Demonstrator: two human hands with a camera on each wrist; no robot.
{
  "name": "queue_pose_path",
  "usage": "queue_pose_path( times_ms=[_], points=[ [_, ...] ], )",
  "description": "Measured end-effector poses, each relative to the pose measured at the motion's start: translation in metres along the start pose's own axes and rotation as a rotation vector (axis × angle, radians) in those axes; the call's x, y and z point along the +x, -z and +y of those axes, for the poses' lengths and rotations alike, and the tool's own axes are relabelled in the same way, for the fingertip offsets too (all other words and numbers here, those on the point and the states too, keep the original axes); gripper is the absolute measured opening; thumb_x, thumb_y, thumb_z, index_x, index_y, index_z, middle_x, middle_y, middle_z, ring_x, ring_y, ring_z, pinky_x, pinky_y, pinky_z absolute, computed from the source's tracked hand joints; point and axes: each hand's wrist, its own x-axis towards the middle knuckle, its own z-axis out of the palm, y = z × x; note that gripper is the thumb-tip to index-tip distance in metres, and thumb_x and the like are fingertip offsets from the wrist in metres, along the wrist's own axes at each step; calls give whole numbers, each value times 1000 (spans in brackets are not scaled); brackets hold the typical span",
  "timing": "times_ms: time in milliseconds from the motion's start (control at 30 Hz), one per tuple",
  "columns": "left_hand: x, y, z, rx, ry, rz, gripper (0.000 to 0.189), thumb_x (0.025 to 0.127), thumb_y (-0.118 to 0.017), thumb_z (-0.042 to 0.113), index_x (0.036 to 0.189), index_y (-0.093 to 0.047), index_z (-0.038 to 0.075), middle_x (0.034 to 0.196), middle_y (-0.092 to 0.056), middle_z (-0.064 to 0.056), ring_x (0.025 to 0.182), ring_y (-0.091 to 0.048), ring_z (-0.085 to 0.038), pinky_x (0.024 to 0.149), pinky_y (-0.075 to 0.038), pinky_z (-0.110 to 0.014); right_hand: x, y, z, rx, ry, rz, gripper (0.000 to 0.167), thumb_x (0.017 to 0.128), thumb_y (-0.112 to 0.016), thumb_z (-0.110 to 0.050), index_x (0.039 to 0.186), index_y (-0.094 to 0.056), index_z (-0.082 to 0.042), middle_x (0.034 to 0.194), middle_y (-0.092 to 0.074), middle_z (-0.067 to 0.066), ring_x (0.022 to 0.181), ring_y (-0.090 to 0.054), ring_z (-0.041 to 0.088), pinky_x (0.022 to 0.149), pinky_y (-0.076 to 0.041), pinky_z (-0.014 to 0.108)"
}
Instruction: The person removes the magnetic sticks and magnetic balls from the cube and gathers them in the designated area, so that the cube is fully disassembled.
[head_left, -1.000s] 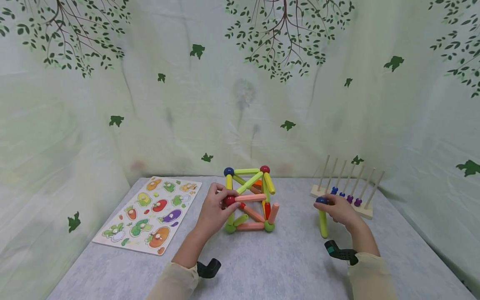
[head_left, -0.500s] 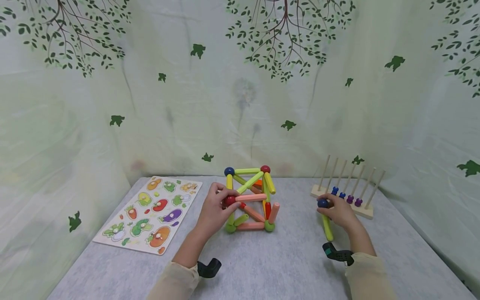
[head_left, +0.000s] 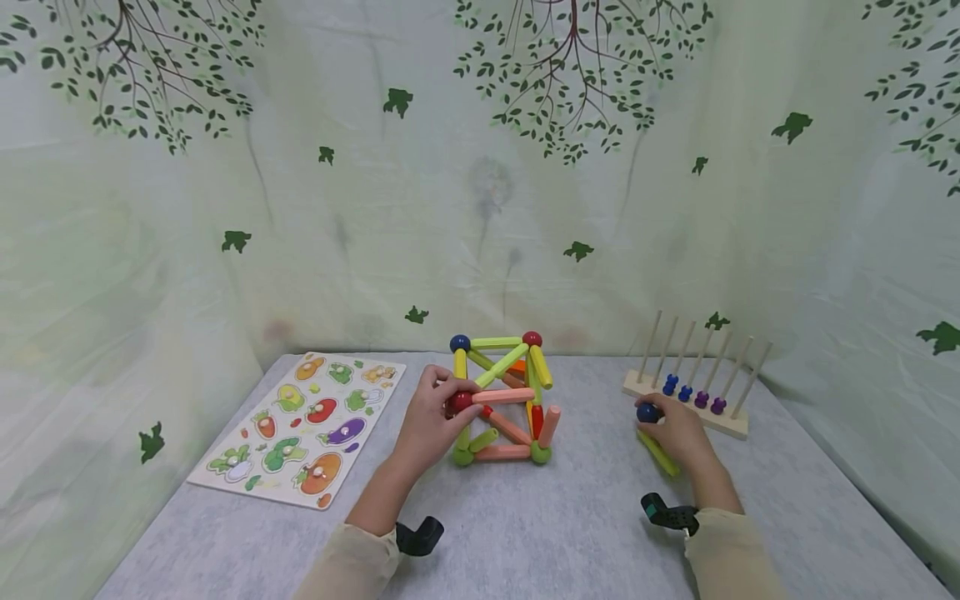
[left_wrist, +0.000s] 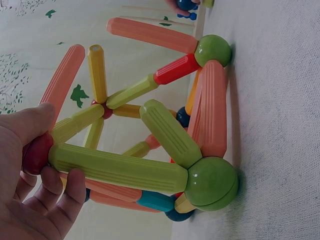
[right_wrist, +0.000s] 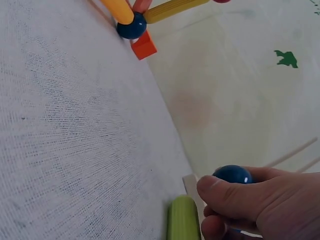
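In the head view my left hand pinches a red ball at a corner of a magnetic stick-and-ball frame. A pink stick juts right from that ball. The left wrist view shows a green stick running from the red ball to a green ball on the table. To the right, my right hand holds a dark blue ball between thumb and fingers. A yellow-green stick lies slanted just below it; in the right wrist view its near end appears apart from the ball.
A vegetable puzzle board lies on the left of the table. Behind my right hand stands a wooden peg rack with blue and purple beads. An orange block sits behind the frame. A printed curtain closes the back.
The blue ball has moved slightly down and right with my right hand. The yellow-green stick has swung from near upright to slanting down right. My left hand and the frame stay put.
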Motion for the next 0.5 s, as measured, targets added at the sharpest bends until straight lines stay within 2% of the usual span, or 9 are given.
queue_pose_path(
  times_ms=[200, 500],
  points=[
    [0, 0, -2, 11, 10, -5, 23, 86, -79, 20, 107, -72, 19, 107, -44, -3, 91, -52, -16, 72, -51, -18, 2, -5, 1, -7, 20, -9, 41, 95, -67, -20, 134, -57, -10, 131, -59, 27, 117, -58, 43, 96, -47, 61],
    [0, -1, -3, 6, 10, 2, 23, 86, -79, 19, 107, -72, 19, 107, -44, -3, 92, -54, -17, 73, -52, -17, 2, -11, -16, -43, 15, 2, 46, 94, -67, -25, 137, -55, -13, 138, -57, 25, 119, -57, 44, 94, -47, 62]
  ],
)
